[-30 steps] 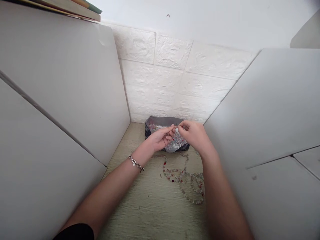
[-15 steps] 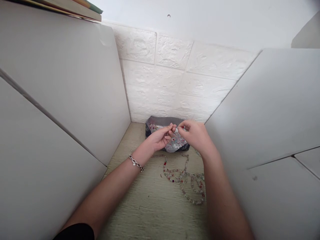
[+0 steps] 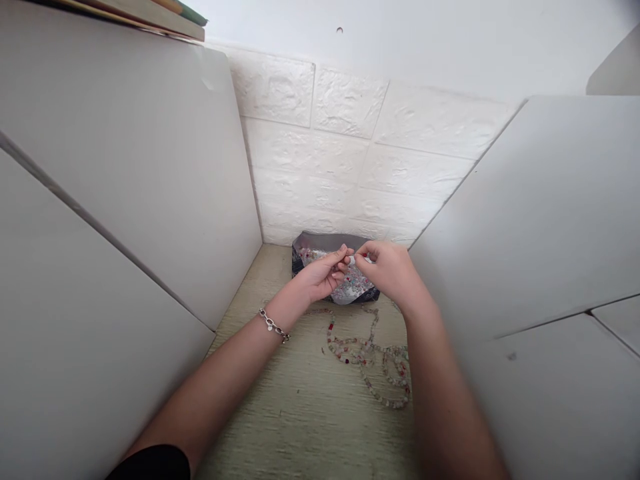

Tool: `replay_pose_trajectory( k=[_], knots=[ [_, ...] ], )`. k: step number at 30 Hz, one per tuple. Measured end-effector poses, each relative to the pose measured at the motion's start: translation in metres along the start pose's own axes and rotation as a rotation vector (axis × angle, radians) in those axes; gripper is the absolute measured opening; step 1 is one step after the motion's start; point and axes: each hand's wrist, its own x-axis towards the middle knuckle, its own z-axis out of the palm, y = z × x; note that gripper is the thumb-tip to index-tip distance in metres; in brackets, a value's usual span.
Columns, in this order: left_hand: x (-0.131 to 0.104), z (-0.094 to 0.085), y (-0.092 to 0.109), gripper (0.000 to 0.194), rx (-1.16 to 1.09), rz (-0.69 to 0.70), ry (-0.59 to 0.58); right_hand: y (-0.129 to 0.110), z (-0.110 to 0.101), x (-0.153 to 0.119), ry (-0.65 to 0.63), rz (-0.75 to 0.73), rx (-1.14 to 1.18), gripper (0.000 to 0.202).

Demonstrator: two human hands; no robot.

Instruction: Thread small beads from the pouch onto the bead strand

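My left hand (image 3: 327, 275), palm turned up, pinches something tiny between thumb and forefinger. Its other fingers are curled in. Close against those fingertips, my right hand (image 3: 383, 263) is closed in a pinch as well; what it grips is too small to make out. Both hands are over an open dark pouch (image 3: 299, 248) with many small coloured beads (image 3: 356, 283) on a clear or whitish lining. A long strand of beads (image 3: 367, 387), mostly pale with some red ones, lies looped on the surface below. One end of the strand passes out of sight beneath my left wrist.
The pale green wood-grained surface (image 3: 280, 413) is walled in by white panels at left (image 3: 150, 167) and right (image 3: 540, 220). A white brick-patterned wall (image 3: 345, 167) stands behind the pouch. Books (image 3: 165, 17) lie on top of the left panel.
Hardly anything differs. My fingertips have come slightly closer together over the pouch, and the view has shifted a little. The strand lies as before.
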Motion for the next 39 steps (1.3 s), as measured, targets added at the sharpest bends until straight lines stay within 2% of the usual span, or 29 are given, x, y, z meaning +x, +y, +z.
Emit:
replay_pose_trajectory(
  k=[7, 16, 24, 35, 39],
  knots=[
    [0.001, -0.001, -0.001, 0.013, 0.043, 0.032, 0.006, -0.003, 0.002, 0.001, -0.025, 0.003, -0.024, 0.024],
    [0.002, 0.001, -0.002, 0.025, 0.300, 0.151, 0.178, -0.004, 0.013, 0.001, -0.099, -0.036, -0.147, 0.027],
    [-0.001, 0.006, -0.003, 0.026, 0.351, 0.166, 0.261, -0.003, 0.020, 0.001, -0.072, -0.014, -0.237, 0.025],
    [0.002, 0.001, -0.004, 0.029, 0.418, 0.179, 0.265, 0.001, 0.023, 0.004, -0.055, 0.011, -0.029, 0.023],
    [0.002, 0.002, -0.003, 0.028, 0.373, 0.163, 0.276, 0.004, 0.024, 0.004, -0.033, 0.057, 0.013, 0.020]
  ],
)
